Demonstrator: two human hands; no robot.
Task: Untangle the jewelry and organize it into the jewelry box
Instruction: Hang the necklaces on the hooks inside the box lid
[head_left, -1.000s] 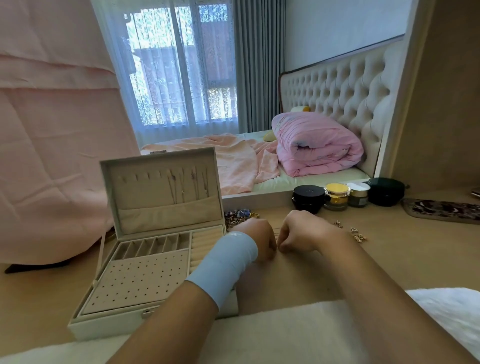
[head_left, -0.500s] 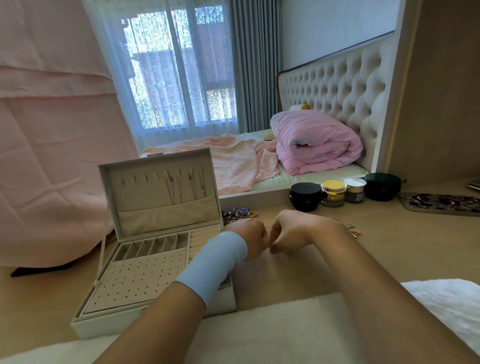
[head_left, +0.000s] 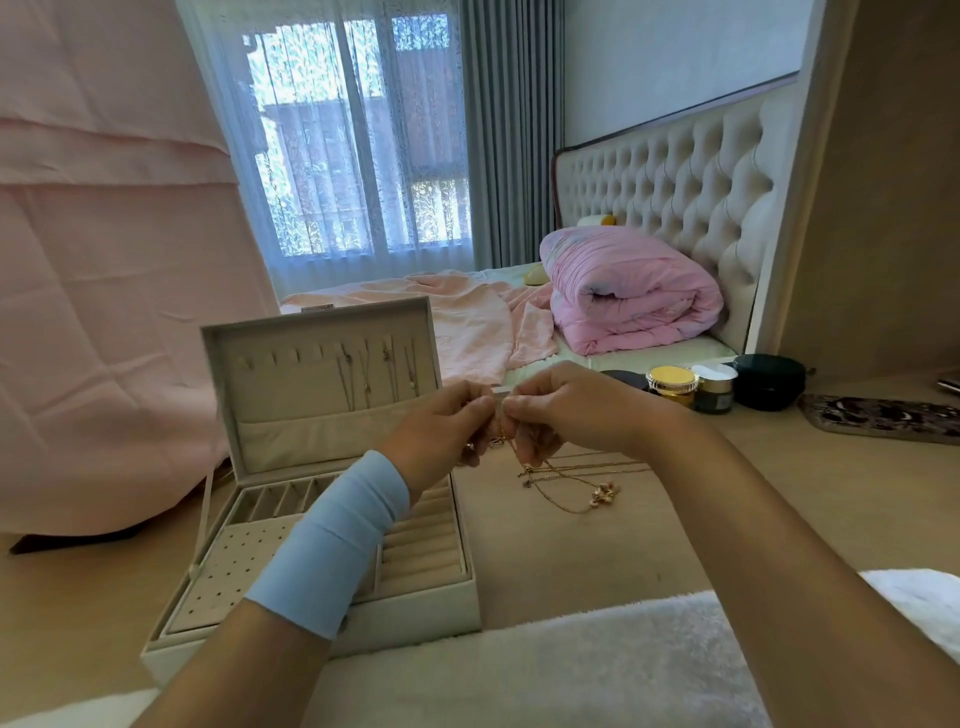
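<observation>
Your left fingers (head_left: 480, 406) are curled in, with thumb and forefinger pressed together in a pinch. Your right fingers (head_left: 517, 408) mirror them, tip to tip and almost touching the left ones. Between the two pinches you hold a thin gold chain (head_left: 550, 496). How much of it lies inside each pinch I cannot tell. The lower fingers of both hands are folded under, with loops of chain and a small clasp showing against them.

From your right hand (head_left: 571, 410), the chain drops towards 5 o'clock and trails across the wooden table (head_left: 571, 561). It ends at a small pinkish pendant (head_left: 603, 492) lying flat on the table. Your left hand (head_left: 441, 434) is raised above the right-hand edge of the jewelry box (head_left: 415, 608), and a pale blue band (head_left: 332, 540) wraps that wrist.

The box stands open at 8 o'clock from your hands, with its lid upright. A few necklaces (head_left: 363, 374) hang on the hooks inside the lid. Below are the slotted tray, the punched earring panel and the ring rolls, with your forearm over part of them.

At 2 o'clock from your right hand, a gold-lidded jar (head_left: 671, 383), a grey jar (head_left: 718, 388) and a black round case (head_left: 769, 382) stand in a row. A patterned mat (head_left: 883, 418) lies farther right. A white fleecy cloth (head_left: 519, 670) lies at 6 o'clock under your forearms. At 12 o'clock, a rolled pink duvet (head_left: 628, 291) lies on the bed.
</observation>
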